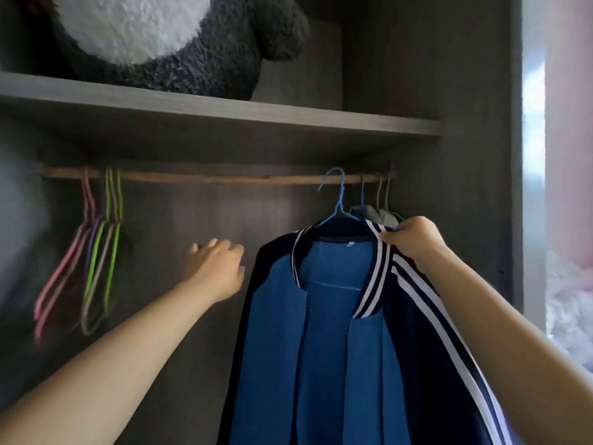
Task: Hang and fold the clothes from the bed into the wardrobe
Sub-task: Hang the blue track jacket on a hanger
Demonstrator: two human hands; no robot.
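Observation:
A navy and blue jacket (333, 332) with white stripes hangs on a blue hanger (337, 203), whose hook sits at the wooden rail (208, 178) inside the wardrobe. My right hand (414, 239) pinches the jacket's striped collar at its right shoulder. My left hand (215, 268) hovers to the left of the jacket with loosely curled fingers and holds nothing. Behind the jacket, at the rail's right end, more clothes (375, 213) hang on hangers, mostly hidden.
Several bare pink, green and purple hangers (96, 252) hang at the rail's left end. A grey and white plush toy (179, 40) sits on the shelf (224, 110) above. The wardrobe's side wall (475, 187) stands at the right.

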